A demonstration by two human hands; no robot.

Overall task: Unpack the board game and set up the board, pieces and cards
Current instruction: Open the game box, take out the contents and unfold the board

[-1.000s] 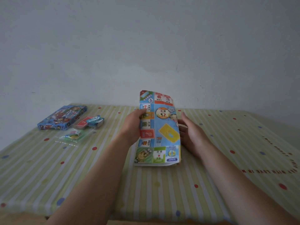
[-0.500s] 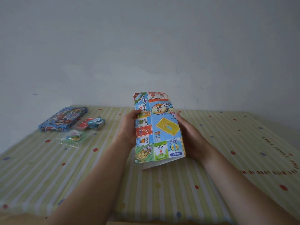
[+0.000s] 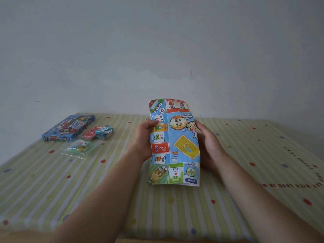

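Note:
A folded paper game board [image 3: 175,142], printed in blue with coloured squares, is held upright above the middle of the table. My left hand [image 3: 142,139] grips its left edge, thumb on the printed face. My right hand [image 3: 209,146] holds the right edge from behind, fingers hidden by the paper. At the far left lies the blue game box [image 3: 68,128]. Beside it sit a red card stack [image 3: 91,135] and a bundle of blue-backed cards [image 3: 104,133]. A clear bag of pieces with a die [image 3: 80,147] lies in front of them.
The table carries a green-and-white striped cloth [image 3: 175,213] with red and blue dots and red lettering at the right. A plain grey wall [image 3: 157,50] stands right behind the table's far edge.
Both hands have lifted the folded board off the table and tipped it up, so its printed face now stands nearly upright toward me. The box, cards and bag have not moved.

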